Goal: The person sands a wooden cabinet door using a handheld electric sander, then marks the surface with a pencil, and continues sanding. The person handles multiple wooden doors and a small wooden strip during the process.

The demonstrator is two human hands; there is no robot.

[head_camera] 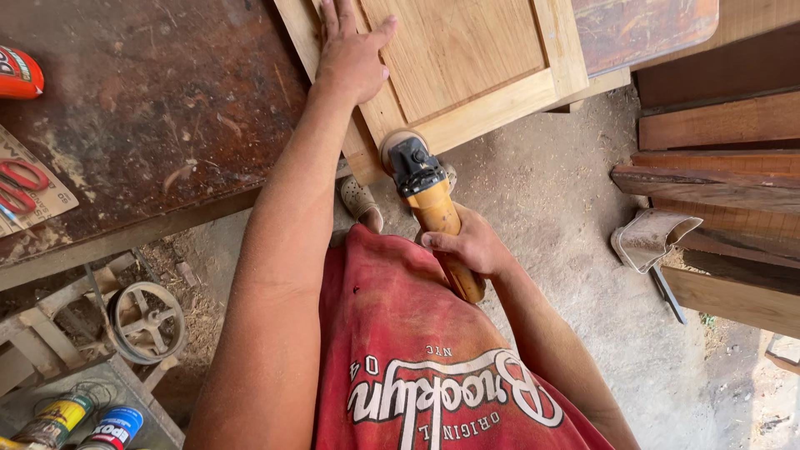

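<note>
At bench edge, grinder (432, 208) in right hand (471, 244) grip, left hand (354, 54) flat on panel (467, 58)

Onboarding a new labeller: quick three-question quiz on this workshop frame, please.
1. True or false: the left hand lies flat on the wooden door panel.
2. What does the right hand hold? A) scissors B) sander C) spray can
3. Fill in: the sander's disc meets the panel at its ___ edge.

Key: 1 true; 2 B; 3 lower (the edge nearest the person).
</note>
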